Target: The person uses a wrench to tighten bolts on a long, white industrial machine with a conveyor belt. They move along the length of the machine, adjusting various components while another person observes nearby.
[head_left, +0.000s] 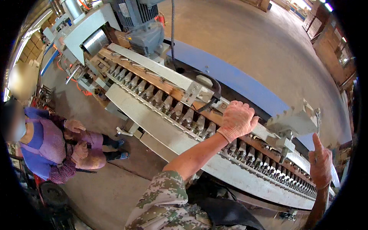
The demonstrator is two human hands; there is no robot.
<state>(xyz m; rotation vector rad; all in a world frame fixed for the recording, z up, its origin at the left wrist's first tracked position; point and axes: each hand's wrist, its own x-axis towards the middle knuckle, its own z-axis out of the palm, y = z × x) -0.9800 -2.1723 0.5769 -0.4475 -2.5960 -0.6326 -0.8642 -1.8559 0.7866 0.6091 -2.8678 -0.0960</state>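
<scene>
My left hand [237, 119], in a pink knit glove, lies palm down on a brown wooden strip [205, 111]. Its fingers curl over the strip's far edge. The strip runs along a long white feed machine [153, 122] with a row of grey metal clamps [168, 105]. A camouflage sleeve [165, 199] covers my left upper arm. My right hand [321, 165], also gloved, hovers near the machine's right end beside a white toothed bracket [293, 120]. Its index finger is raised, the other fingers are loosely bent, and it holds nothing.
A grey electric motor [143, 27] sits on the machine's far left end. Another person [57, 147] in blue and purple clothes with gloves sits low on the concrete floor at the left. A blue strip [230, 74] borders the machine's far side. Stacked timber [326, 46] stands at the upper right.
</scene>
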